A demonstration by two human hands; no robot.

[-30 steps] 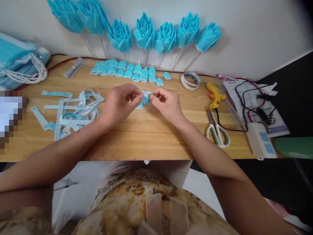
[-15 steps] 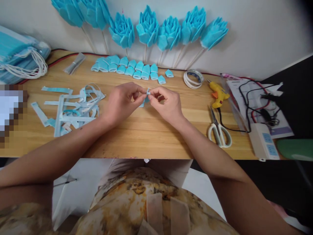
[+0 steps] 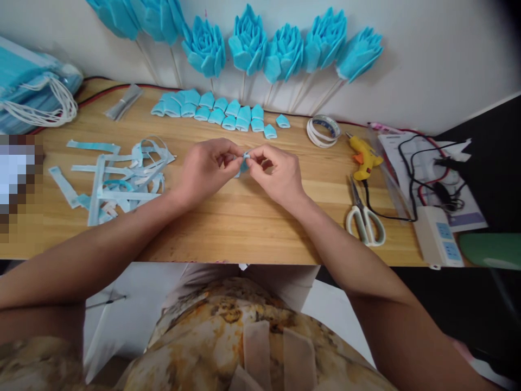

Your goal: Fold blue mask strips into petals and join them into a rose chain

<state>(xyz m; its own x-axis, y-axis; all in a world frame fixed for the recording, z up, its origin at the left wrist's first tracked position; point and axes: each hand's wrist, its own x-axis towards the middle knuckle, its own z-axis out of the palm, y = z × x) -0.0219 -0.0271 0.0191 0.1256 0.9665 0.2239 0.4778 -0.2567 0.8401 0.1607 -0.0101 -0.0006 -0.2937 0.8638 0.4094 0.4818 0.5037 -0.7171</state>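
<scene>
Over the middle of the table, my left hand (image 3: 209,168) and my right hand (image 3: 279,172) meet fingertip to fingertip. Both pinch one small piece of light blue fabric (image 3: 244,166), which looks like cut mask cloth; the fingers hide most of it. Just beyond the hands lie rows of folded blue fabric petals (image 3: 217,116), with two single petals (image 3: 270,131) at their right end. Blue fabric flowers (image 3: 247,46) on thin sticks stand against the wall behind. To the left of my left hand is a heap of cut mask strips (image 3: 128,179).
A stack of blue masks (image 3: 32,89) and a bundle of clear sticks (image 3: 124,102) lie at the left. On the right are tape rolls (image 3: 323,132), a yellow glue gun (image 3: 363,157), scissors (image 3: 364,217), papers and cables, and a power strip (image 3: 437,236).
The light strip end that stuck up between my fingertips now sits lower, folded in on the piece. My hands have stayed almost in place; the view has shifted slightly.
</scene>
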